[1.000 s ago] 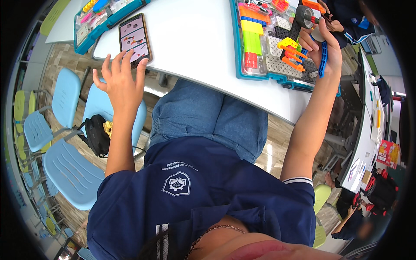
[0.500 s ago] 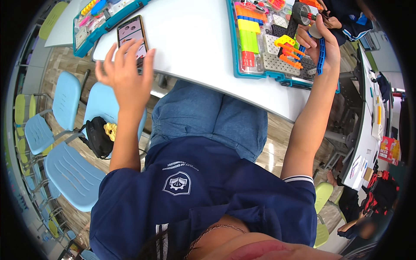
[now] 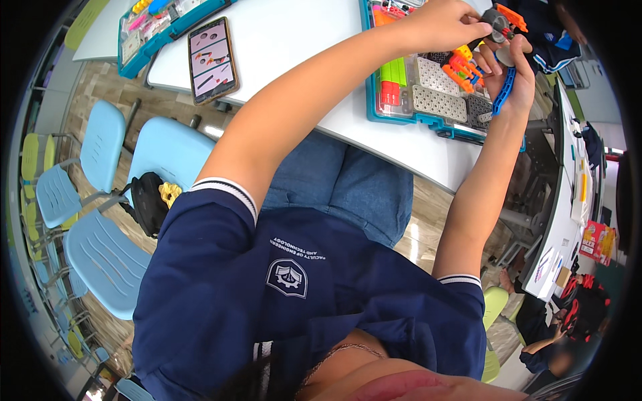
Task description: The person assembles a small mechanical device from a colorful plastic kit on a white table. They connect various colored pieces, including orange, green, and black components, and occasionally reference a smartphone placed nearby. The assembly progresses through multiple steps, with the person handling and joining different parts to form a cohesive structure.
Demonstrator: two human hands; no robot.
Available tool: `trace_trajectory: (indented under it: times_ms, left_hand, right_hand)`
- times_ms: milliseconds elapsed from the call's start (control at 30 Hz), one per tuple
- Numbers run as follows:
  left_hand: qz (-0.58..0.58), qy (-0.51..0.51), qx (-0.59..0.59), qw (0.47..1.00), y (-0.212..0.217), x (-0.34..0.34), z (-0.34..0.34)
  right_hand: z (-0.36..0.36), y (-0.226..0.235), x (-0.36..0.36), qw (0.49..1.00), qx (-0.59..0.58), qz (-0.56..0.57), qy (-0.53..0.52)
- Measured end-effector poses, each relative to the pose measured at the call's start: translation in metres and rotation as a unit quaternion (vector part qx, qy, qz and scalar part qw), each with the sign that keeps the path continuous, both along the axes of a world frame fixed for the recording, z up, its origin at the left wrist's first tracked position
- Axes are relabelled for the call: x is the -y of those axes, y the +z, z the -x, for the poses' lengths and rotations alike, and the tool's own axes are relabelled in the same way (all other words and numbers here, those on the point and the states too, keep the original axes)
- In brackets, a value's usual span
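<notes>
My right hand (image 3: 513,83) is wrapped round a toy model built of plastic construction pieces, above the right side of the table. A curved blue beam (image 3: 503,92) of the model lies along the palm, and orange pieces (image 3: 461,72) stick out to the left. A dark grey wheel (image 3: 496,21) is at the model's far end. My left hand (image 3: 441,28) reaches across from the left, its thumb and fingers closed at the wheel's left side. Below the hands lies the parts case (image 3: 438,100), with grey perforated plates and coloured pieces.
A phone (image 3: 212,60) showing pictures of parts lies on the white table (image 3: 287,47), near its left front edge. Another parts case (image 3: 175,30) is at the far left. Light blue chairs (image 3: 110,264) stand at left. A person (image 3: 552,33) is beyond the table's right end.
My left hand has left the phone and crossed right to the wheel. My right hand still holds the model, now slightly farther right. The phone's screen shows a different picture.
</notes>
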State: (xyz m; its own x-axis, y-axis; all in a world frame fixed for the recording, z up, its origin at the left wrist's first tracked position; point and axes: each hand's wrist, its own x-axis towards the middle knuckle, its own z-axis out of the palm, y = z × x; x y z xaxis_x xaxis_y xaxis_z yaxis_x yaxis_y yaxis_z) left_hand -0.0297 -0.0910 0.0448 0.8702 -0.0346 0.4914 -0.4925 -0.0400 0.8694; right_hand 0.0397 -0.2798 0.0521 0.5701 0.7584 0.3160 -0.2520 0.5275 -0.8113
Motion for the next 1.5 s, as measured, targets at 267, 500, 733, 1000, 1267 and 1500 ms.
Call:
trace_trajectory:
  times_ms: [267,500,733,1000,1267,1500]
  left_hand:
    - [0.181,-0.203,0.004,0.962,-0.037,-0.002,-0.035]
    - [0.181,-0.193,-0.031,0.964,-0.037,-0.009,-0.031]
    - [0.153,-0.091,-0.080,0.981,-0.030,-0.009,-0.019]
    - [0.106,0.023,-0.097,0.989,-0.024,-0.007,-0.007]
    - [0.095,0.137,-0.109,0.980,-0.030,0.008,-0.014]
    - [0.075,0.125,-0.107,0.984,-0.030,0.003,-0.014]
  right_hand:
    - [0.009,-0.003,-0.008,0.986,0.056,0.069,-0.141]
    - [0.013,-0.010,-0.021,0.900,0.142,0.123,-0.393]
    - [0.004,-0.019,-0.018,0.774,0.316,0.149,-0.527]
    - [0.011,-0.021,-0.023,0.561,0.490,0.231,-0.625]
    - [0.017,-0.020,-0.028,0.486,0.526,0.276,-0.641]
    - [0.016,-0.021,-0.030,0.502,0.526,0.264,-0.633]
